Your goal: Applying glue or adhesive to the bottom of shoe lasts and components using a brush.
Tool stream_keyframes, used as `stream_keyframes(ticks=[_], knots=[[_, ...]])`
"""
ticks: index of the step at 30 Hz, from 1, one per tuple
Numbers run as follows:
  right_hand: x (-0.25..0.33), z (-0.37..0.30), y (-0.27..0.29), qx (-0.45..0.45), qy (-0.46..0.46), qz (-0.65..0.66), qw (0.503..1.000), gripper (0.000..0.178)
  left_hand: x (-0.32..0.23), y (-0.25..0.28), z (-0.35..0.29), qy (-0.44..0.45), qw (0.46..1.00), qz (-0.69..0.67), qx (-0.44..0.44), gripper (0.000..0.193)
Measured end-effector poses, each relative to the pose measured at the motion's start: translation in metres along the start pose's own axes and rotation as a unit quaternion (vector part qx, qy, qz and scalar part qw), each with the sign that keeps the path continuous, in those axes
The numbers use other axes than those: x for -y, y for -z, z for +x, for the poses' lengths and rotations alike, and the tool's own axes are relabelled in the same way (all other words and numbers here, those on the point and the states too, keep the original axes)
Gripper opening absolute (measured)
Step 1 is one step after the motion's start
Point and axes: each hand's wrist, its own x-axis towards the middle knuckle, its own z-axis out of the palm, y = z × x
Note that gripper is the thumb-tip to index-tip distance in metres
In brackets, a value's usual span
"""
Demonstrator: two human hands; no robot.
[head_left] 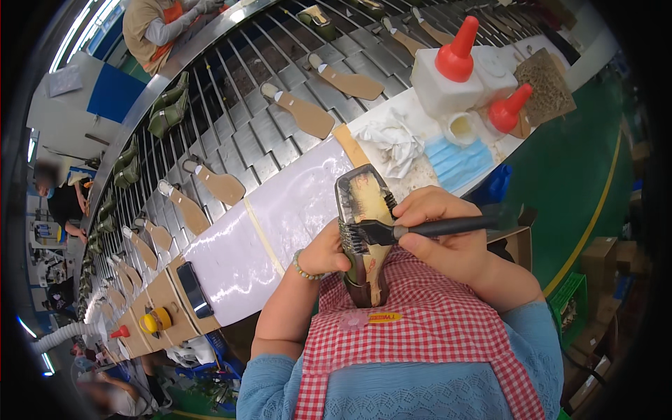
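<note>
The shoe [374, 263] was upside down, by the near edge of the counter [301, 185]. The grip of the left hand [322, 253] clasped its left side; that of the right hand [458, 248] pinched the brush [379, 232], its head across the sole. The step seemed to be brushing the margin; the next stroke likely called for a steady shoe and light, even pressure.

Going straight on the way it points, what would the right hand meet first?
Probably the shoe in the left hand; the brush in the right hand lies across its underside, though exact contact is unclear.
</note>
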Motion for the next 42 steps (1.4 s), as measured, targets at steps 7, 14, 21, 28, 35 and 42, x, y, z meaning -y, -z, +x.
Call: stream_keyframes(ticks=[7,14,21,28,35,42], knots=[[0.005,-0.002,0.009,0.094,-0.011,-0.001,0.995,0.017,0.001,-0.004,-0.003,0.021,1.000,-0.007,-0.005,0.106],[0.006,0.011,0.008,0.039,0.087,-0.102,0.990,0.018,0.004,-0.004,-0.001,0.044,0.999,-0.001,0.000,0.110],[0.009,0.004,0.022,0.113,0.030,-0.036,0.992,0.019,0.005,-0.004,0.004,0.023,1.000,0.000,0.016,0.111],[0.001,0.013,0.102,-0.212,-0.068,-0.210,0.952,0.018,0.038,0.009,-0.025,0.040,0.996,0.021,-0.076,0.107],[-0.065,0.033,0.158,-0.195,-0.093,-0.427,0.878,0.023,0.030,0.011,-0.029,-0.002,0.967,-0.124,-0.222,0.118],[-0.067,0.040,0.156,-0.124,-0.159,-0.482,0.853,0.021,0.019,0.019,-0.031,-0.030,0.968,-0.118,-0.220,0.121]])
